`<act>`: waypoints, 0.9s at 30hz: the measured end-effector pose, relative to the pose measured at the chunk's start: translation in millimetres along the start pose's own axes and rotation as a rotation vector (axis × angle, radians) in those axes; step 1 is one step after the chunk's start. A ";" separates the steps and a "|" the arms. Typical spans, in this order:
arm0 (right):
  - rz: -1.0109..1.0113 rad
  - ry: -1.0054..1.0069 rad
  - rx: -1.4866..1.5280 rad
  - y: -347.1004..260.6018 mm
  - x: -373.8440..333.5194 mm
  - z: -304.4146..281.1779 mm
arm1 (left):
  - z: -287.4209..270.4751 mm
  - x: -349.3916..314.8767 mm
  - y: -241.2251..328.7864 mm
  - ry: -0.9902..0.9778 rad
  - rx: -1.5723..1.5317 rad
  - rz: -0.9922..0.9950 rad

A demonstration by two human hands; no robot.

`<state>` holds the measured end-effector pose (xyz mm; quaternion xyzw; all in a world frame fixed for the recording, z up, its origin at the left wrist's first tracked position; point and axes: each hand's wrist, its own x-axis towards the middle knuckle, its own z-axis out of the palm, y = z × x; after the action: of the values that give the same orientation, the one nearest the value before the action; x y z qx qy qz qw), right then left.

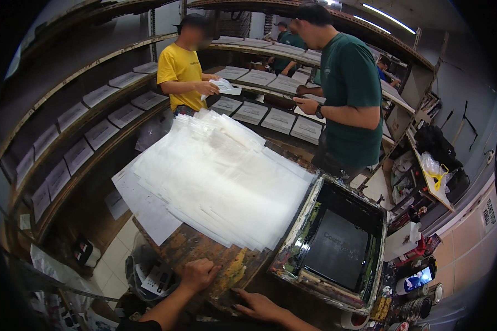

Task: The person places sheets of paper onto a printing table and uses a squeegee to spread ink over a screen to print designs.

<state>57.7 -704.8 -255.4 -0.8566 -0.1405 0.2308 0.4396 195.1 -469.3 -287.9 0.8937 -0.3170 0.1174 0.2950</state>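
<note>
Right hand (261,307) at stained tabletop (190,245) edge, grip apart; left hand (199,275) near white sheets (221,171), grip together

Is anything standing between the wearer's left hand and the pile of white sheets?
Nothing visible does. Between the left hand and the pile of white sheets lies only paint-stained tabletop. The framed screen sits to the right, off that path.

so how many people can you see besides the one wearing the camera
4: person in yellow beyond the sheets; person in green to the right; farther back, another in green between those two, and one in blue at right. Others may be hidden.
</note>
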 end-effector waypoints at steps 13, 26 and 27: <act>-0.044 -0.007 0.034 4.5 -0.6 -1.5 | 0.9 0.0 -1.3 -0.034 0.024 0.008; -0.019 -0.008 0.036 -0.5 -1.7 -3.8 | -0.1 1.0 -0.3 -0.023 0.014 0.008; -0.017 -0.009 0.036 0.1 -1.5 -3.4 | -0.2 1.0 -0.2 -0.024 0.014 0.006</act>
<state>58.2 -707.8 -253.3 -0.8464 -0.1455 0.2332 0.4561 196.0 -469.5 -287.5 0.8961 -0.3225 0.1098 0.2844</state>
